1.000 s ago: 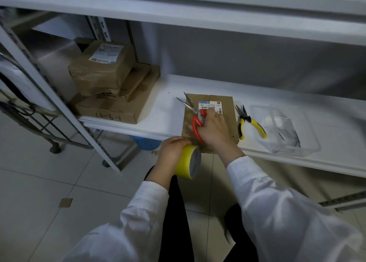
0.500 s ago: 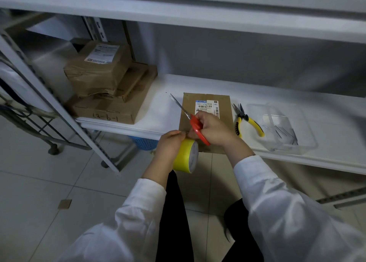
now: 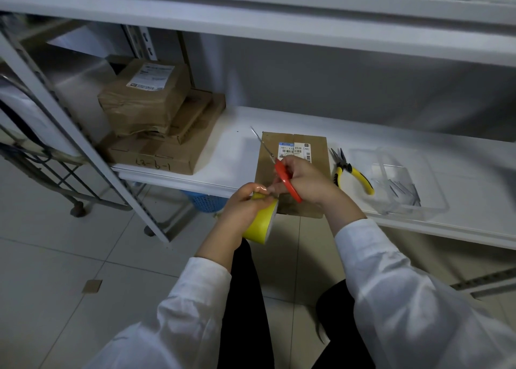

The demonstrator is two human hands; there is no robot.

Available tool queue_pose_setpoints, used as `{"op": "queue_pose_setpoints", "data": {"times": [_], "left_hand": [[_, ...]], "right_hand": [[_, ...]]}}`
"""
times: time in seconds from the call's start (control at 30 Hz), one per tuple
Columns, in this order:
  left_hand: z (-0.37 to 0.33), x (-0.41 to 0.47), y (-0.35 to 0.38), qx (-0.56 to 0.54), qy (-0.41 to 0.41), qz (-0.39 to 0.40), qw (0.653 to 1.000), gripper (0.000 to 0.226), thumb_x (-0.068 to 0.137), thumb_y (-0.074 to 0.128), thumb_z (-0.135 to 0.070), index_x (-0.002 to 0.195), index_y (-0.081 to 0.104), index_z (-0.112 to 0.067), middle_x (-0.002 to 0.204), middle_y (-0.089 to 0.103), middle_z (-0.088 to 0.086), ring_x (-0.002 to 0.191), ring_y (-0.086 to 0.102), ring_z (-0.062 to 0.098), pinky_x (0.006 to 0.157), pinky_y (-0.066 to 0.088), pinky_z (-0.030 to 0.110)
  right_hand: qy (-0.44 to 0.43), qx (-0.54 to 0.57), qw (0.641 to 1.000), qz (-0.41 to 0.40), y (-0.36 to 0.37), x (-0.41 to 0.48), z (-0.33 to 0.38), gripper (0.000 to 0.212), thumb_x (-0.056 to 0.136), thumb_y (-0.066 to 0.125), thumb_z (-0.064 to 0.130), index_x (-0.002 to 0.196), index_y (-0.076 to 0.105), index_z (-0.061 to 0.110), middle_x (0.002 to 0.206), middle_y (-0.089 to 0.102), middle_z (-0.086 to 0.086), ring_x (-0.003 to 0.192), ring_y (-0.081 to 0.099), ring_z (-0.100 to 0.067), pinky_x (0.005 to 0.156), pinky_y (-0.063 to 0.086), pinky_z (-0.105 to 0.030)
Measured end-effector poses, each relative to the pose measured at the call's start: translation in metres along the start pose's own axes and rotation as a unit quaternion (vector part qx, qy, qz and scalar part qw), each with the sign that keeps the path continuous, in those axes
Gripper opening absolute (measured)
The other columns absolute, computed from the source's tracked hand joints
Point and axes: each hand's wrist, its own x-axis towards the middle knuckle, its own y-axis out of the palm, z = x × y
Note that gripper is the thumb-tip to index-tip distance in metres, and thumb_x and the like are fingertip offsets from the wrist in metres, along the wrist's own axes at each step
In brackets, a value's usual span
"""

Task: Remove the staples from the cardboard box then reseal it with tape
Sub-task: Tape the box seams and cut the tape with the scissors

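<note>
A small brown cardboard box (image 3: 317,148) with a white barcode label lies flat on the white shelf (image 3: 391,134), its near end over the shelf's front edge. My left hand (image 3: 245,201) grips a yellow tape roll (image 3: 261,223) just in front of the box. My right hand (image 3: 310,180) holds red-handled scissors (image 3: 284,177) above the box, blades pointing up and left, closed together. My right fingertips reach toward the top of the roll beside my left thumb.
Yellow-handled pliers (image 3: 351,170) lie right of the box. Further right stands a clear plastic tray (image 3: 402,184) with several thin metal pieces. Stacked brown parcels (image 3: 156,123) fill the shelf's left end. A metal upright (image 3: 83,145) and a blue basket (image 3: 206,201) are below left.
My right hand lifted the scissors off the box and brought them down toward the tape roll; the blades closed. My left hand raised the roll slightly toward the box's near edge.
</note>
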Motion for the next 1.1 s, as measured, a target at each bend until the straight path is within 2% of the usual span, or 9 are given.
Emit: {"op": "queue_pose_setpoints", "data": {"times": [0.07,0.2,0.27,0.4,0.5,0.57,0.73,0.93,1.1], "left_hand": [[0.002,0.0,0.001,-0.008,-0.017,-0.006,1.0,0.012,0.081,0.07,-0.023,0.077,0.059,-0.027,0.103,0.059,0.004,0.095,0.056,0.022,0.083,0.044,0.031],[0.004,0.003,0.004,-0.035,-0.057,-0.004,0.998,0.02,0.082,0.07,-0.021,0.098,0.062,-0.014,0.106,0.062,0.014,0.097,0.06,0.027,0.089,0.049,0.038],[0.008,0.006,0.004,-0.042,-0.053,-0.01,0.998,0.017,0.082,0.07,-0.019,0.097,0.063,-0.013,0.107,0.065,0.013,0.097,0.06,0.026,0.094,0.047,0.038],[0.013,0.008,0.006,-0.042,-0.066,-0.028,0.997,0.017,0.081,0.071,-0.03,0.09,0.064,-0.019,0.113,0.067,0.009,0.106,0.061,0.025,0.101,0.046,0.041],[0.013,0.01,0.008,0.022,-0.035,-0.052,0.998,0.029,0.082,0.069,-0.035,0.1,0.062,-0.015,0.098,0.061,-0.001,0.098,0.056,0.02,0.087,0.045,0.029],[0.012,0.011,0.01,0.041,-0.018,-0.076,0.996,0.025,0.083,0.066,-0.039,0.092,0.058,-0.017,0.092,0.057,-0.001,0.093,0.054,0.019,0.082,0.042,0.028],[0.016,0.015,0.013,-0.003,-0.021,-0.12,0.993,0.023,0.091,0.056,-0.031,0.07,0.059,-0.022,0.091,0.063,0.007,0.094,0.059,0.028,0.093,0.046,0.038],[0.015,0.023,0.013,-0.04,-0.056,-0.13,0.989,0.027,0.091,0.056,-0.019,0.064,0.058,-0.021,0.079,0.06,0.003,0.094,0.057,0.029,0.1,0.044,0.043],[0.018,0.025,0.012,-0.009,-0.042,-0.137,0.99,0.029,0.092,0.054,-0.02,0.064,0.06,-0.019,0.076,0.059,-0.001,0.088,0.053,0.023,0.088,0.043,0.032]], "right_hand": [[-0.008,-0.026,0.999,-0.021,0.003,0.002,0.0,0.033,0.072,0.079,0.015,0.085,0.05,0.024,0.098,0.065,-0.01,0.093,0.062,-0.026,0.084,0.052,-0.039],[-0.039,-0.088,0.993,-0.063,0.009,0.002,0.004,0.037,0.068,0.081,0.017,0.089,0.05,0.019,0.075,0.053,0.006,0.07,0.052,-0.013,0.057,0.039,-0.023],[-0.057,-0.103,0.989,-0.087,0.011,0.003,0.005,0.037,0.069,0.08,0.017,0.09,0.05,0.018,0.077,0.057,0.003,0.073,0.056,-0.016,0.06,0.046,-0.028],[-0.06,-0.123,0.984,-0.118,0.007,0.007,0.009,0.031,0.075,0.076,0.019,0.091,0.05,0.02,0.089,0.064,-0.006,0.086,0.063,-0.026,0.078,0.054,-0.041],[-0.037,-0.15,0.981,-0.115,0.006,0.011,0.005,0.034,0.075,0.078,0.022,0.097,0.054,0.015,0.094,0.064,-0.007,0.09,0.062,-0.026,0.08,0.053,-0.04],[-0.031,-0.163,0.979,-0.115,0.006,0.013,0.002,0.036,0.076,0.077,0.023,0.103,0.055,0.013,0.097,0.065,-0.008,0.092,0.062,-0.026,0.08,0.052,-0.039],[-0.014,-0.168,0.978,-0.125,0.008,0.019,-0.002,0.036,0.081,0.071,0.022,0.111,0.055,0.012,0.102,0.065,-0.011,0.095,0.061,-0.028,0.083,0.053,-0.043],[-0.006,-0.167,0.978,-0.122,0.011,0.024,-0.006,0.042,0.082,0.071,0.024,0.118,0.053,0.012,0.105,0.064,-0.01,0.098,0.06,-0.028,0.084,0.053,-0.043],[0.002,-0.182,0.977,-0.115,0.016,0.028,-0.009,0.044,0.082,0.071,0.024,0.121,0.051,0.012,0.109,0.062,-0.01,0.101,0.059,-0.027,0.083,0.053,-0.039]]}}
